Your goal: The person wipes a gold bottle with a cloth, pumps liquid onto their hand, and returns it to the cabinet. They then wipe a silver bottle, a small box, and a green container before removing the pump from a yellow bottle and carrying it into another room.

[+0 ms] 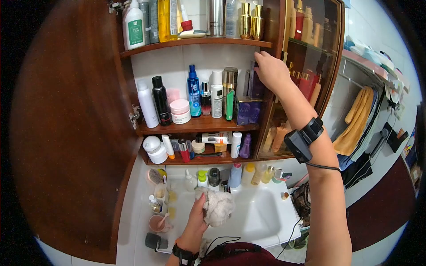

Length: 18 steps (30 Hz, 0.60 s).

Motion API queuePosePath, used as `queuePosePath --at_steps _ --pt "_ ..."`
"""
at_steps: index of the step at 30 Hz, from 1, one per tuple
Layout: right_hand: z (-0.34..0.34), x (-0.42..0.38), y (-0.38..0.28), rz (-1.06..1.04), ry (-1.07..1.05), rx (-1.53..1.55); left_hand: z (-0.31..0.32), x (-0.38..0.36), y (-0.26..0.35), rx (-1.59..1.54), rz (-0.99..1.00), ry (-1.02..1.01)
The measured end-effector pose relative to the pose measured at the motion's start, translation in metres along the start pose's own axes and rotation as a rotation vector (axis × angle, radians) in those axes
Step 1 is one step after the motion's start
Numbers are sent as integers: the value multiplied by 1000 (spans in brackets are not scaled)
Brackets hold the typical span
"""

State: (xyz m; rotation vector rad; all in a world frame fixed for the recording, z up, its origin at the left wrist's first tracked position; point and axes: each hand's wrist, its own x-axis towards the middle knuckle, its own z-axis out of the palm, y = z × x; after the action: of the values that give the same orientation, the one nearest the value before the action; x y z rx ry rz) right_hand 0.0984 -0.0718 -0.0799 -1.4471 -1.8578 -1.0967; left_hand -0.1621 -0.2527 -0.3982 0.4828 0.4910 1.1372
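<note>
My left hand (pixel 198 217) is closed around a crumpled whitish cloth (pixel 218 207) above the sink. My right hand (pixel 271 69) reaches up to the right end of the middle cabinet shelf. Its fingers are bent at the top of an upright dark purple box (pixel 256 85) and appear to grip it; the palm hides part of the contact. Below that box sits another purple box (pixel 248 111) with lettering. To its left stand a green tube (pixel 230 105), a white bottle (pixel 216 94) and a blue spray bottle (pixel 194 91).
An open wooden door (pixel 75 133) fills the left side. A glass-fronted cabinet door (pixel 310 53) is at the right. Bottles crowd the upper shelf (pixel 195 42) and lower shelf (pixel 204 160). Several more line the back of the sink (pixel 259 213). Yellow towels (pixel 355 119) hang at the right.
</note>
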Motion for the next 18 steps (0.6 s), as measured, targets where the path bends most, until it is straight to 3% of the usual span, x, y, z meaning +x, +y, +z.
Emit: queuePosePath --at_steps 4,10,12,18 --pt "-13 6 -4 42 -195 -68 1 19 -1 -31 -62 -70" --pt "-32 -38 -29 -106 82 211 6 29 -4 -18 -107 -103" --pt "-29 -65 -41 -203 52 326 8 27 -2 -22 -112 -61" --pt "-33 -159 -97 -259 -480 662 12 18 4 10 -65 42"
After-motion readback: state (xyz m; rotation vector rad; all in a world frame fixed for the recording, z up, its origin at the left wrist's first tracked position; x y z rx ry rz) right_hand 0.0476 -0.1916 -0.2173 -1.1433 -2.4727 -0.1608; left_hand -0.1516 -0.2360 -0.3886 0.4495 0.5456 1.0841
